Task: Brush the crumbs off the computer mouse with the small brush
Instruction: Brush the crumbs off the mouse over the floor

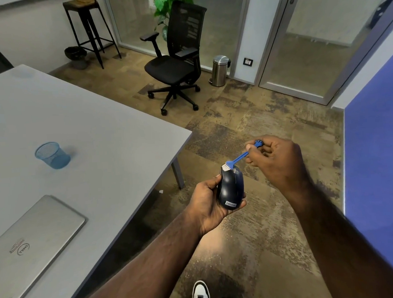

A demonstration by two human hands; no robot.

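Open floor below the hands, table edge close left, blue partition right

One head-worn wide-angle view looks forward and down from standing height. The hands sit near, in the lower centre of the frame; the table fills the left, the floor and glass doors recede above.
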